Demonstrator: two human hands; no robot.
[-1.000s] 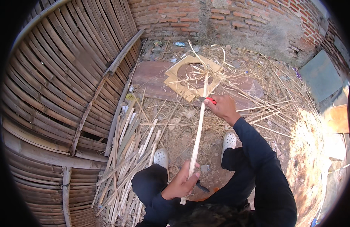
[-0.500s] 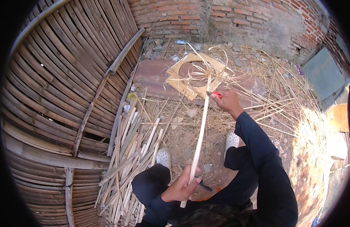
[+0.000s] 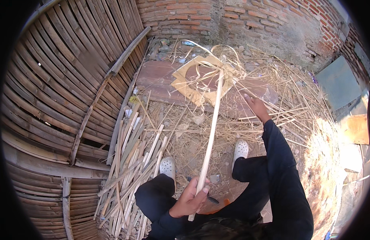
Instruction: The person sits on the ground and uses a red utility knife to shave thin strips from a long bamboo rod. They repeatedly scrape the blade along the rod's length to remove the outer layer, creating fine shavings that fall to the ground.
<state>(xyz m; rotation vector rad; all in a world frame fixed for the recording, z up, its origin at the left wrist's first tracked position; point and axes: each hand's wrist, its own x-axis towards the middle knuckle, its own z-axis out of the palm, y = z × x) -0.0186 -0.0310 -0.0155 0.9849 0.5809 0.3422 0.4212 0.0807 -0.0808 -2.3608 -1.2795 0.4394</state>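
Note:
My left hand (image 3: 189, 199) is closed around the near end of a long pale bamboo strip (image 3: 211, 140). The strip slants up and away from me, and thin curled shavings (image 3: 231, 66) cluster at its far end. To the right of the strip, apart from it, is my right hand (image 3: 257, 108). Its fingers look curled, with the thumb side toward the shavings. The red-handled knife it held a moment earlier is hidden from view now. Under the strip's far end lies a tan flat piece with a round hole (image 3: 181, 85).
A reddish-brown board (image 3: 155, 82) lies under the tan piece. Split bamboo strips (image 3: 125, 180) are piled by my left foot, beside a bamboo slat wall (image 3: 61, 92). Straw and thin sticks (image 3: 289, 96) litter the ground at right. A brick wall (image 3: 181, 16) closes the back.
My right hand has drawn away from the strip, to the right, and the red handle no longer shows. The curled shavings at the strip's far end have shifted; my left hand keeps its hold.

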